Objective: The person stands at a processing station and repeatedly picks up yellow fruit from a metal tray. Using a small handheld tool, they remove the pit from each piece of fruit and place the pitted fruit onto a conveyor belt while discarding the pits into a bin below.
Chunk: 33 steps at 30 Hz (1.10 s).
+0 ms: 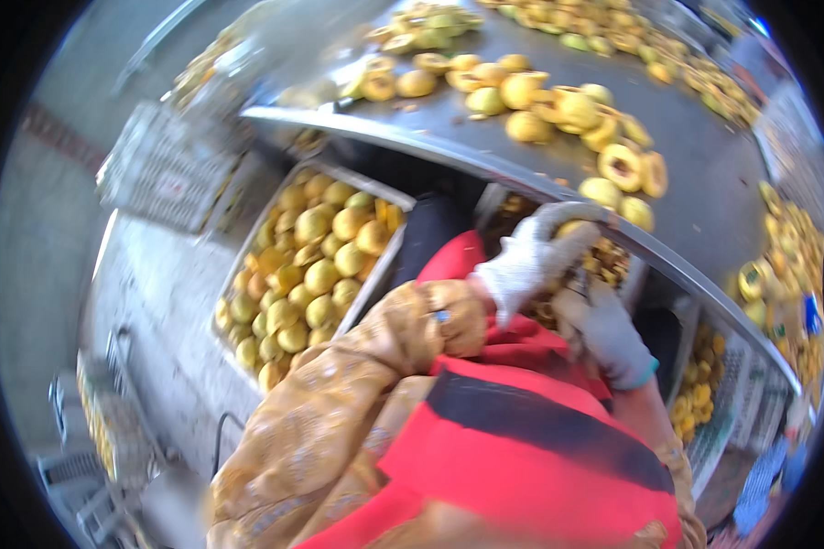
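A steel table (pixel 705 174) curved across the top, yellow fruit and cut halves (pixel 558 110) strewn over it toward its far edge. Below its near edge stood a metal crate (pixel 389 197) heaped with whole yellow fruit (pixel 311 265). The left hand (pixel 531 256), in a white glove, was curled tight around a yellow fruit (pixel 572 227) just at the table's near edge. The right hand (pixel 604 329), also gloved, sat just beneath; whether it gripped anything could not be told.

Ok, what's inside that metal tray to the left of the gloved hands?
The metal tray is heaped with yellow-green fruit, whole and rounded as far as the blur lets me tell. The pile hides the tray's bottom, and the patterned sleeve covers its near corner.
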### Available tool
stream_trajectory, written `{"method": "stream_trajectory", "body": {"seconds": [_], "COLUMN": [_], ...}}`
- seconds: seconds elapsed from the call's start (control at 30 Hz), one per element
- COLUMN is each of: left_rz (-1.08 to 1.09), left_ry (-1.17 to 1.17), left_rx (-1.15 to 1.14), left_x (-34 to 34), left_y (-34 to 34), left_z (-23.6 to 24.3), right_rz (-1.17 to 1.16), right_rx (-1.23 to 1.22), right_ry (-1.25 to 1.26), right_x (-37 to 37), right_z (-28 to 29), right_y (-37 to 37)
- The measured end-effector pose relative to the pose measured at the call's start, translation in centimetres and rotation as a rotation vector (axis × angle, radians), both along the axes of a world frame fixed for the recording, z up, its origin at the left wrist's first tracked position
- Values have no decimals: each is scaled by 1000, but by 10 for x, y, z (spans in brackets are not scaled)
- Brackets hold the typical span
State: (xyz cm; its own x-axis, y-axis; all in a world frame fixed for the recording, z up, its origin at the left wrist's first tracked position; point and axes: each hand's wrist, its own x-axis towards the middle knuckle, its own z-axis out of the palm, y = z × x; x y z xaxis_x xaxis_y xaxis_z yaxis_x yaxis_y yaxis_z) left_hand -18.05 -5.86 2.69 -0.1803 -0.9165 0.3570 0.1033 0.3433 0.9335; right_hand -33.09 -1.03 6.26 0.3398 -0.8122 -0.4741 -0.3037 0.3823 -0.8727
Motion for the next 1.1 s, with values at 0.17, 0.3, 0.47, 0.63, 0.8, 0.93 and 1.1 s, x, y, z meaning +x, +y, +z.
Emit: {"method": "stream_trajectory", "body": {"seconds": [0.17,0.3,0.47,0.63,0.8,0.93,1.1], "left_rz": [266,611,1334,1337,854,741,880], "left_ry": [258,265,-118,-279,-1383,-1425,-1206], "left_rx": [339,354,530,453,309,407,275], "left_x": [65,189,294,338,285,258,281], "left_y": [12,70,174,234,238,247,222], "left_z": [2,-20,3,-71,-128,-143,-121], "right_rz": [-72,-207,-216,-187,-144,-171,-168], "right_rx": [25,33,66,86,106,104,97], "right_ry": [61,17,39,49,121,67,111], "right_x": [-9,-5,-2,10,33,21,24], "right_z": [-30,-50,-67,-76,-59,-77,-72], "right_y": [12,8,-3,-8,-10,-10,-10]}}
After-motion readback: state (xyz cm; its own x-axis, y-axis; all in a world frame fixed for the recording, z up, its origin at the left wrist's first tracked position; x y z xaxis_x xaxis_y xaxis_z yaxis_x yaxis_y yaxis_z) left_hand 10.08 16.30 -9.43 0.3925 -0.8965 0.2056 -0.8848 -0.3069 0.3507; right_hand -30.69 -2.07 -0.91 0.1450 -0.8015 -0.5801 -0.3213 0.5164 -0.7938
